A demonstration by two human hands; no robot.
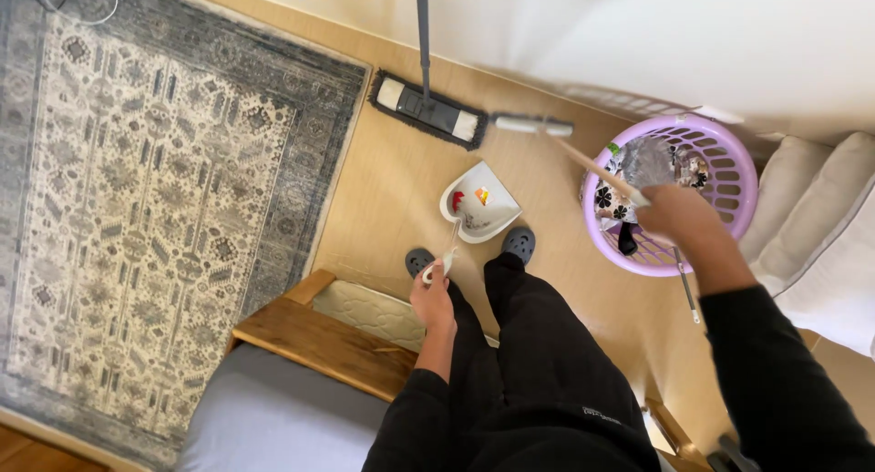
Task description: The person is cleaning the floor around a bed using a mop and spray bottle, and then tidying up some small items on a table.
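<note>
left hand (431, 299) is curled around the top of the white handle (447, 258) of a white dustpan (480, 203), which stands on the wooden floor (392, 189) just ahead of the person's two dark shoes (518, 244). small bits of red and orange rubbish lie inside the pan. right hand (674, 215) is closed around the wooden stick of a broom (583, 160), whose pale head (533, 125) rests on the floor near the wall, just beside the end of a flat mop (428, 112). the mop's dark pad lies on the floor with its pole rising toward the top of the view. under the right hand sits a round lilac laundry basket (729, 176) holding crumpled cloth and paper, touching or nearly touching a pale cushion (802, 217) at the right. a patterned grey rug (137, 199) covers the floor at the left, well apart from the dustpan. below the left forearm is a wooden bed frame (319, 340) with a grey mattress (273, 417). the person wears black sleeves and black trousers.
</note>
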